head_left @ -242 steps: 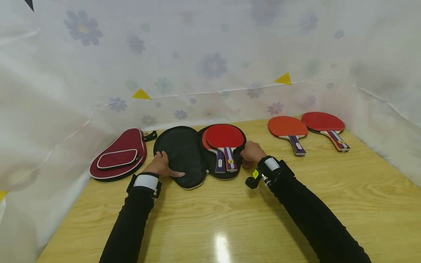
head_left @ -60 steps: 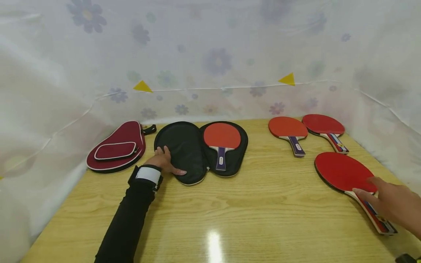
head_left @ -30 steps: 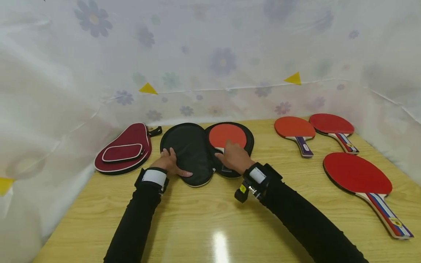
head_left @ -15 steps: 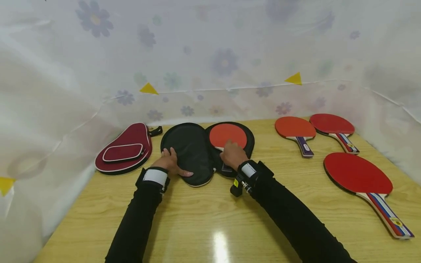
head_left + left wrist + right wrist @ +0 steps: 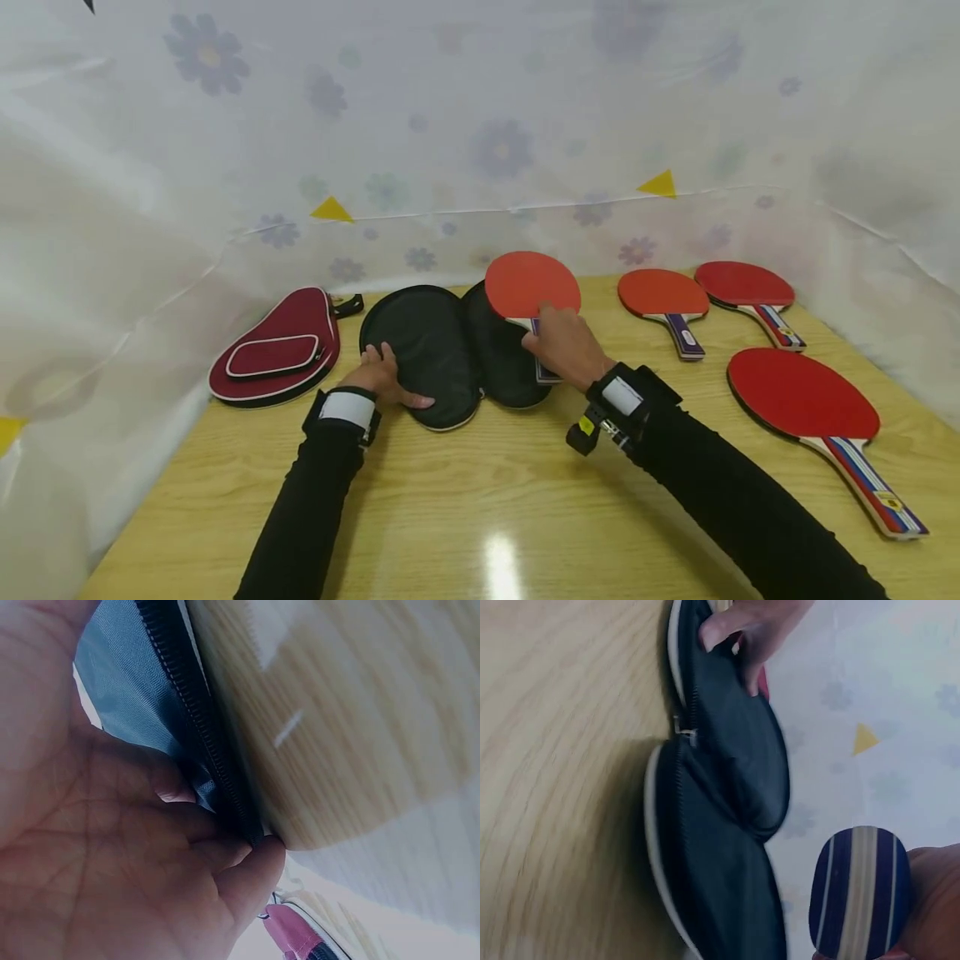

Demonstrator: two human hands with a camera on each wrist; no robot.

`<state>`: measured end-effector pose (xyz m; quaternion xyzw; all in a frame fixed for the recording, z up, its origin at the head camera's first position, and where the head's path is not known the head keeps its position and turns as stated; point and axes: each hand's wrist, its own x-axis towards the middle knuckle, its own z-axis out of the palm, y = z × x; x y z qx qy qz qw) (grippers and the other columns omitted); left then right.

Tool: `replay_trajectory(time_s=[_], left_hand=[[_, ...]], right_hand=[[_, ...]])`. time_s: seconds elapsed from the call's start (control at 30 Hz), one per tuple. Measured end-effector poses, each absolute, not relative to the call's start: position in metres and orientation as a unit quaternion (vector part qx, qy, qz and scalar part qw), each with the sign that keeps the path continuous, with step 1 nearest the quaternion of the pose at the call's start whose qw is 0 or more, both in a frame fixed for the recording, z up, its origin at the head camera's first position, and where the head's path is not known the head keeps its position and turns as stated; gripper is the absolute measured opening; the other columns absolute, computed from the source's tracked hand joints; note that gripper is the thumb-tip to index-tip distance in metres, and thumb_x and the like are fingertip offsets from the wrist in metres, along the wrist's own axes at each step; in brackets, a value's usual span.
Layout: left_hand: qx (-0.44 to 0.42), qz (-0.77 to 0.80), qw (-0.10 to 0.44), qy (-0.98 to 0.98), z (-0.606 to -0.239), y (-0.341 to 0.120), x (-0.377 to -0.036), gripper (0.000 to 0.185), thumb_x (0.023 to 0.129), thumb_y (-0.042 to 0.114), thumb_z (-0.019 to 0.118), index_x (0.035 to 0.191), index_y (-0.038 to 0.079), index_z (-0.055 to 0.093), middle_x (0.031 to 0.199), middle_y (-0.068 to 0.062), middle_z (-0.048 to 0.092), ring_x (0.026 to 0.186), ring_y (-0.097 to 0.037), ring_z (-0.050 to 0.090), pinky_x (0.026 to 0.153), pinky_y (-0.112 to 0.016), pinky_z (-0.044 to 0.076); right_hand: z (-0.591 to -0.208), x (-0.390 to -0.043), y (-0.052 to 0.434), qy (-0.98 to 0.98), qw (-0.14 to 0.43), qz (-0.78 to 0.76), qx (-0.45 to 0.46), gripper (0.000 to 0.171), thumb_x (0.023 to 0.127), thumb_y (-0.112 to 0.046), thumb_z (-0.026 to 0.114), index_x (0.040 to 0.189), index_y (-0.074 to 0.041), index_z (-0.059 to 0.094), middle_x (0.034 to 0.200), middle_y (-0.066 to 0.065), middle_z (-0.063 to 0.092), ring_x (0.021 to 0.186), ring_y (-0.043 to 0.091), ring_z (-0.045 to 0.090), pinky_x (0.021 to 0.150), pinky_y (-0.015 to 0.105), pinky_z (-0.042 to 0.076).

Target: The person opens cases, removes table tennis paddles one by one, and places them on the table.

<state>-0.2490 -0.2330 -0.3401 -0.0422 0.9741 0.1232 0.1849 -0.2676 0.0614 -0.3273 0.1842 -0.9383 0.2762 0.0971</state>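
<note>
A table tennis bat point(image 5: 531, 283) with an orange-red face and purple handle is in my right hand point(image 5: 568, 346). That hand grips it where the handle meets the blade and holds it above the right half of an unzipped black bat case point(image 5: 431, 350). In the right wrist view, the striped butt of the handle point(image 5: 862, 892) faces the camera, apart from the case. My left hand point(image 5: 377, 379) rests with spread fingers and thumb on the case's left half. Close up, its fingers point(image 5: 251, 881) touch the zipped edge point(image 5: 202, 735).
A maroon bat case point(image 5: 281, 350) with a small pocket lies at the left. Toward the right back are an orange bat point(image 5: 660, 292) and a red bat point(image 5: 746, 283). Another red bat point(image 5: 802, 392) lies nearer on the wooden table point(image 5: 420, 500). A flowered sheet point(image 5: 465, 125) hangs behind.
Earlier, two bats lay in the case; the red one now lies at the right. My right hand has since lifted the purple-handled bat out. The left hand has stayed on the case.
</note>
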Motion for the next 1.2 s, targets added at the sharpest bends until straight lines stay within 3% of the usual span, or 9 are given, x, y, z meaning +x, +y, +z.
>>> replay_trajectory(time_s=[0.1, 0.4, 0.6, 0.93, 1.2], left_hand=[[-0.036, 0.123, 0.183, 0.975, -0.341, -0.234, -0.249, 0.132, 0.083, 0.057, 0.077, 0.154, -0.011, -0.01, 0.159, -0.038, -0.012, 0.15, -0.05, -0.001, 0.116, -0.06, 0.023], [-0.039, 0.119, 0.186, 0.975, -0.335, -0.24, -0.249, 0.131, 0.084, 0.057, 0.076, 0.154, -0.012, -0.011, 0.158, -0.039, -0.013, 0.149, -0.051, -0.003, 0.117, -0.061, 0.021], [-0.041, 0.109, 0.187, 0.975, -0.333, -0.248, -0.251, 0.134, 0.082, 0.061, 0.075, 0.153, -0.013, -0.011, 0.158, -0.04, -0.012, 0.149, -0.051, -0.002, 0.117, -0.061, 0.021], [-0.043, 0.107, 0.195, 0.974, -0.333, -0.251, -0.249, 0.133, 0.083, 0.061, 0.075, 0.153, -0.013, -0.012, 0.158, -0.039, -0.013, 0.149, -0.051, -0.004, 0.118, -0.06, 0.019], [-0.041, 0.099, 0.192, 0.976, -0.329, -0.247, -0.248, 0.134, 0.083, 0.06, 0.076, 0.153, -0.014, -0.011, 0.157, -0.041, -0.012, 0.149, -0.052, -0.003, 0.118, -0.06, 0.02]], right_hand=[[-0.314, -0.251, 0.083, -0.941, 0.083, 0.269, 0.186, 0.024, 0.095, -0.013, 0.061, 0.109, 0.005, 0.052, 0.073, 0.012, 0.055, 0.056, 0.022, 0.056, 0.052, 0.031, 0.045], [-0.313, -0.177, 0.153, -0.96, 0.023, 0.222, 0.171, 0.019, 0.095, -0.014, 0.061, 0.1, -0.003, 0.046, 0.064, 0.005, 0.047, 0.048, 0.016, 0.046, 0.048, 0.031, 0.037], [-0.335, -0.145, 0.185, -0.968, 0.045, 0.182, 0.169, 0.02, 0.09, -0.012, 0.065, 0.098, -0.003, 0.048, 0.058, -0.001, 0.04, 0.045, 0.011, 0.037, 0.045, 0.026, 0.029], [-0.361, -0.133, 0.204, -0.972, 0.054, 0.156, 0.165, 0.035, 0.088, -0.012, 0.069, 0.112, 0.005, 0.05, 0.056, -0.003, 0.039, 0.045, 0.009, 0.037, 0.045, 0.025, 0.028], [-0.368, -0.135, 0.207, -0.976, 0.014, 0.158, 0.147, 0.044, 0.091, -0.015, 0.067, 0.121, 0.009, 0.047, 0.058, -0.001, 0.04, 0.045, 0.011, 0.04, 0.043, 0.026, 0.027]])
